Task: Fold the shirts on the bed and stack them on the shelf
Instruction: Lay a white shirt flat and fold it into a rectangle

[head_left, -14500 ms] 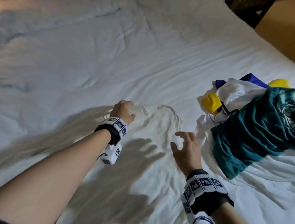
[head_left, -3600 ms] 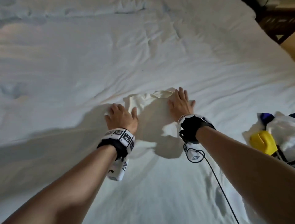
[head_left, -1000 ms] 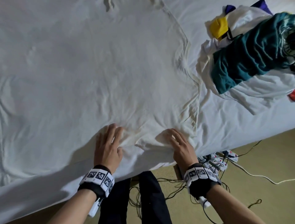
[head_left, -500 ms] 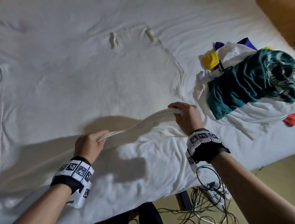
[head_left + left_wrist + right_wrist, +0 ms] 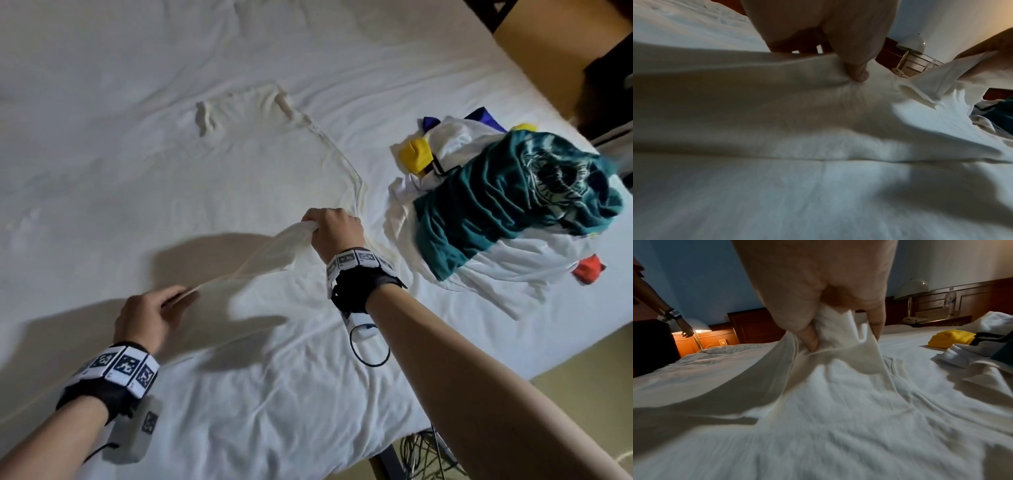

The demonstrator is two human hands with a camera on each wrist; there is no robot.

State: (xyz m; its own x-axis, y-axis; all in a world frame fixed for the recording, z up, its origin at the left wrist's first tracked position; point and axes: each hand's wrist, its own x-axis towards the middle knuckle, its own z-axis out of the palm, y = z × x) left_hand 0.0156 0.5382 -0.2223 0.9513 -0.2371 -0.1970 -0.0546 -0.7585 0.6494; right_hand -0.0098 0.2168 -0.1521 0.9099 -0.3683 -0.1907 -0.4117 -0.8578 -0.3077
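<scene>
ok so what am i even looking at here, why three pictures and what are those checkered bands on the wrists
A person is folding laundry, filmed by three worn cameras: one on the head looking down, one on each wrist looking along the fingers. The checkered bands sit on the wrists with those cameras. The left hand and right hand each pinch the lifted edge of a thin cream cotton shirt spread on the white-sheeted bed. Beside it lies a pile of unfolded clothes, teal on top.

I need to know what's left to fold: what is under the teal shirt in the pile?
Under the teal shirt lie white garments, with yellow, blue and red cloth showing at the edges. How many shirts that makes is hidden by the teal one.
</scene>
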